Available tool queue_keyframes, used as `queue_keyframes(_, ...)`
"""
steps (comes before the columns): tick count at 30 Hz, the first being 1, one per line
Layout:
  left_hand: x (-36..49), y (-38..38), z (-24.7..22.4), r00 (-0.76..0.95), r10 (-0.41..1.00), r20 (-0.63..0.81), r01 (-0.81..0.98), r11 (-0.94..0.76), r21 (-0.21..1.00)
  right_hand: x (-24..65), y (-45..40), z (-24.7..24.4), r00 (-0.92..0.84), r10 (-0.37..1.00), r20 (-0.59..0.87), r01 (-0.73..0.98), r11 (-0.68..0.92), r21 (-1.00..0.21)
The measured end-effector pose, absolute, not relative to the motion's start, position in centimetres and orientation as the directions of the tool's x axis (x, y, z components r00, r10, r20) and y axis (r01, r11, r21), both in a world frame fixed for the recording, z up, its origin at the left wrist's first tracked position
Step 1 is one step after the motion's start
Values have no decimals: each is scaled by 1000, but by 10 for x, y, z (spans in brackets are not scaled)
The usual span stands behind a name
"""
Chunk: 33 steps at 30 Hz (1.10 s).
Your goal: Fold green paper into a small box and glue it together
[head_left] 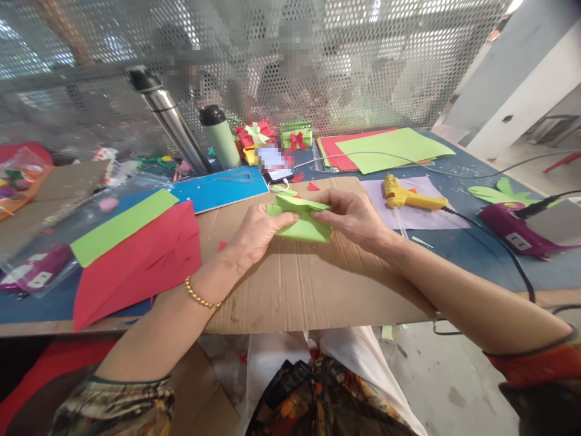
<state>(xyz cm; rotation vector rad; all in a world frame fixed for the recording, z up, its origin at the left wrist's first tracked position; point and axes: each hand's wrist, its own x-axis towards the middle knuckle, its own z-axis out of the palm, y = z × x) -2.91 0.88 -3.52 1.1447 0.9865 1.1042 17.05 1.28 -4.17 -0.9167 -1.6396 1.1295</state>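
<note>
A folded piece of light green paper [304, 229] is held between both hands, above a brown cardboard sheet [290, 290]. My left hand [259, 229] pinches its left side, with the thumb lying on the paper. On the right side, my right hand [349, 217] grips the upper edge between thumb and fingers. The paper has overlapping flaps along its top. Some fingertips are hidden behind it. Small red paper scraps [314, 186] lie just beyond the hands.
Right: yellow glue gun [411, 197] on lilac paper [436, 218], its black cord, purple power strip [512, 227]. Left: red paper [140, 266], green strip [124, 227], blue sheet [222, 189]. Behind: steel flask [172, 124], green bottle [221, 139], phone [275, 163], coloured paper stack [394, 148].
</note>
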Motion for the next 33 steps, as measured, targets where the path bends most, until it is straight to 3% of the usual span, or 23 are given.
queue_keyframes(5, -25, 6, -35, 176, 984, 10, -159, 19, 987, 169, 12, -42, -244, 953, 179, -2, 184, -983)
queue_keyframes(11, -27, 6, -31, 190, 981, 32, -146, -4, 989, 170, 12, -43, -191, 957, 217, 0, 221, -975)
queue_keyframes(20, -34, 3, -16, 160, 980, 118, 30, -124, 992, 169, 10, -41, -158, 962, 224, -78, 214, -974)
queue_keyframes(33, -43, 2, -12, 202, 959, 197, 2, -201, 980, 172, 4, -35, -204, 943, 264, -111, 245, -963)
